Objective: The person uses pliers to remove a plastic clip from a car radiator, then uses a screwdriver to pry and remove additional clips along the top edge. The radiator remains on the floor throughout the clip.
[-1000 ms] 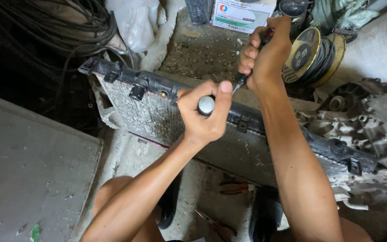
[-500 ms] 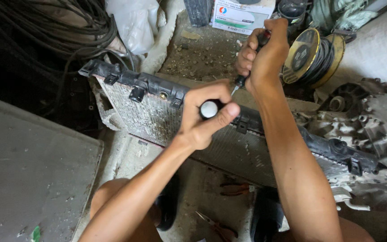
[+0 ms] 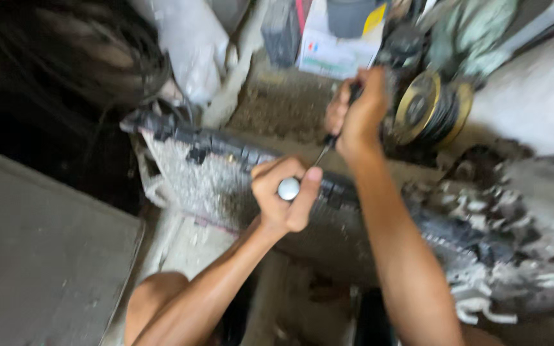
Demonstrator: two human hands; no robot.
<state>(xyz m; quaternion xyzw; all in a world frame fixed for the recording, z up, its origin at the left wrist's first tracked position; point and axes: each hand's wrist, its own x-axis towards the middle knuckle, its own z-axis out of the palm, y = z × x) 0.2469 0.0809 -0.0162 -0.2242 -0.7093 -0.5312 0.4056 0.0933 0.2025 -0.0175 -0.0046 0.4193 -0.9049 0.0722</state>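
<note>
A dirty grey radiator [image 3: 213, 182] with a black plastic top rail lies tilted across the floor in front of me. My left hand [image 3: 286, 192] is closed around a tool with a round silver end [image 3: 288, 188], held against the rail. My right hand [image 3: 357, 115] grips the dark handle of a screwdriver [image 3: 324, 152], whose thin shaft points down toward the rail just beside my left hand. The view is blurred by motion.
Stacked round discs [image 3: 428, 106] lie right of my right hand. A white box [image 3: 338, 51] and a white bag [image 3: 190, 54] sit at the back. Black cables [image 3: 65, 57] pile at upper left. A grey slab [image 3: 40, 256] fills lower left. Broken radiator fins [image 3: 501, 243] lie at right.
The view has swung, so everything sits a little lower and is blurred. Both hands keep their grips; my left hand stays at the rail, close to the screwdriver tip.
</note>
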